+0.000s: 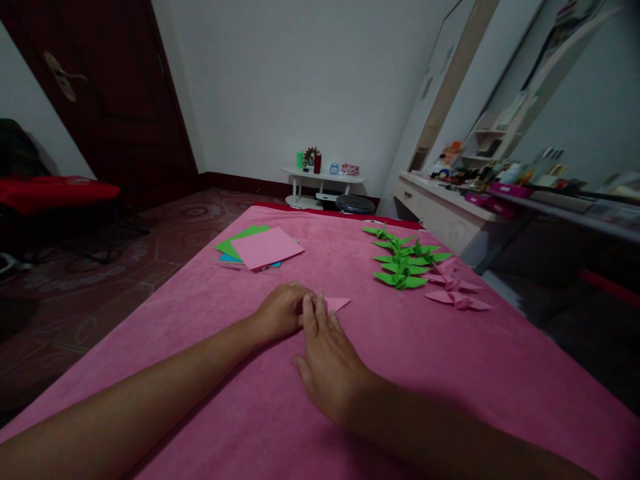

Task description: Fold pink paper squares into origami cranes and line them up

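A piece of folded pink origami paper (339, 304) lies on the table, with one pointed corner showing and the rest hidden under my fingers. My left hand (284, 311) curls closed at the paper's left side, its fingertips mostly covered. Over the near side of the paper, my right hand (330, 357) lies with its fingers stretched out flat and its thumb apart, the fingertips touching my left fingers. To the right stand several green paper cranes (401, 263) in a cluster, and beside them a few pink paper cranes (457, 300).
A stack of square paper sheets (267, 248), pink on top with green and blue beneath, lies at the far left of the pink tablecloth (210, 413). Beyond are a small white side table (323, 175), a cluttered dresser (450, 207) and a red folding chair (57, 190).
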Action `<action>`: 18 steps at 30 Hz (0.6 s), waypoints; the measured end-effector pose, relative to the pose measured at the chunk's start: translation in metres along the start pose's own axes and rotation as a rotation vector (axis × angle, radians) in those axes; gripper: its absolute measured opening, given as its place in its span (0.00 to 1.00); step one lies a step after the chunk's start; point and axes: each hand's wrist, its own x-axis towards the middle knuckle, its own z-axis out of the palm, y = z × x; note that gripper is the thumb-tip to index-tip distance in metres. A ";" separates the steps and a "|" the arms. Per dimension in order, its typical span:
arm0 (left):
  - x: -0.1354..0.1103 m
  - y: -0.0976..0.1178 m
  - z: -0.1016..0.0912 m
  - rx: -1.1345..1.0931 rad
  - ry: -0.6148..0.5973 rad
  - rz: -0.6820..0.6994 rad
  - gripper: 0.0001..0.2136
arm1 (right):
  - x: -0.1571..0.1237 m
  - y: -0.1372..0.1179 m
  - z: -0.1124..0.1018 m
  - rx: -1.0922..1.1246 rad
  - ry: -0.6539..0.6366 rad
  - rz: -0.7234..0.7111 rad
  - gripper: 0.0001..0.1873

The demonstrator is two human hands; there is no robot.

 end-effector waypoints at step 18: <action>0.001 -0.003 -0.010 -0.113 -0.086 0.037 0.18 | -0.013 0.065 -0.010 -0.085 0.031 0.071 0.44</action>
